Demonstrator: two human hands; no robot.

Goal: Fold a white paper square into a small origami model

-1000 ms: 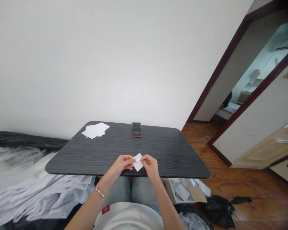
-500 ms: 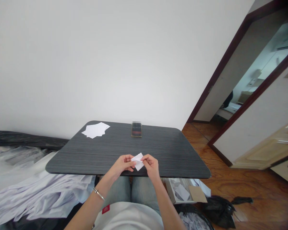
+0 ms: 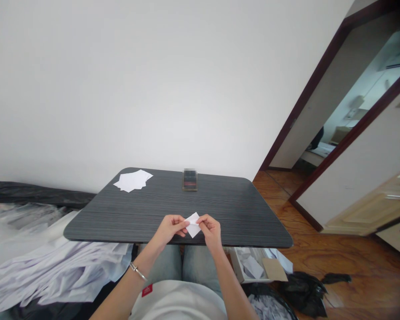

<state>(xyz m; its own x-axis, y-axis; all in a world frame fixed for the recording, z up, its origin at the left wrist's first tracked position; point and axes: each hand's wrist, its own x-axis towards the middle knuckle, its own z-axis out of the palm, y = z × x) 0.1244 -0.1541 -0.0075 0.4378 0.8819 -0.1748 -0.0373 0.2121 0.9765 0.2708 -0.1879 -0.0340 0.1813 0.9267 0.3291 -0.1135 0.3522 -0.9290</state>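
Observation:
A small white folded piece of paper (image 3: 193,228) is held up near the front edge of the dark table (image 3: 146,202). My left hand (image 3: 172,227) pinches its left corner between thumb and fingers. At the opposite corner, my right hand (image 3: 209,226) grips it the same way. One tip of the paper points up and another down, with a crease or flap running across the middle between my thumbs. A stack of white paper sheets (image 3: 132,181) lies fanned out at the table's back left.
A dark phone-like object (image 3: 190,180), partly blurred, stands at the back middle. Below left is a heap of white cloth or paper (image 3: 63,271). On the floor at right sit a box of papers (image 3: 251,266) and a black plastic bag (image 3: 303,293). A white wall rises behind the table.
My left thumb and fingers have shifted slightly along the paper's left corner. The paper sits nearly where it was, and my right hand has hardly moved.

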